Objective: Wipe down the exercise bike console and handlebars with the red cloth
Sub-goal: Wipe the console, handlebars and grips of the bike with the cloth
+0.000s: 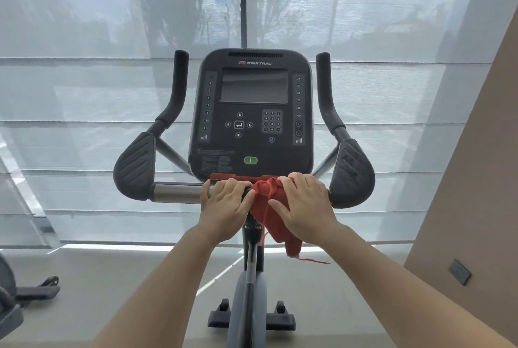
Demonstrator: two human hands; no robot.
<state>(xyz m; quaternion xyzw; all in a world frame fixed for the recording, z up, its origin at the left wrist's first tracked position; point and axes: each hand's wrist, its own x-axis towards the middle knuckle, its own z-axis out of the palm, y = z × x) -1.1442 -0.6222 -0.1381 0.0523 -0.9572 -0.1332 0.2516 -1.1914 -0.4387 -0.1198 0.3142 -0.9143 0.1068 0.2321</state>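
Gym/fitness rm. Evidence: upright exercise bike (246, 277) w/ Star Trac console (250, 115) & padded handlebars (134, 168); part of 2nd machine (16, 294) at left; plain floor (112, 277); full-width window w/ sheer blinds (112, 25).

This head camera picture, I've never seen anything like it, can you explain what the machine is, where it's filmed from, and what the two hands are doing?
The camera sits on the person's head, looking forward and down, so the two bare arms are their own. The machine is an exercise bike: the dark panel is its console, with a blank screen and buttons, and the handlebars run beneath it, ending in padded grips and upright horns. The right hand presses a red cloth onto the crossbar, part of it hanging down. The left hand rests on the bar beside the cloth, fingers curled over it. Behind is a shaded window.
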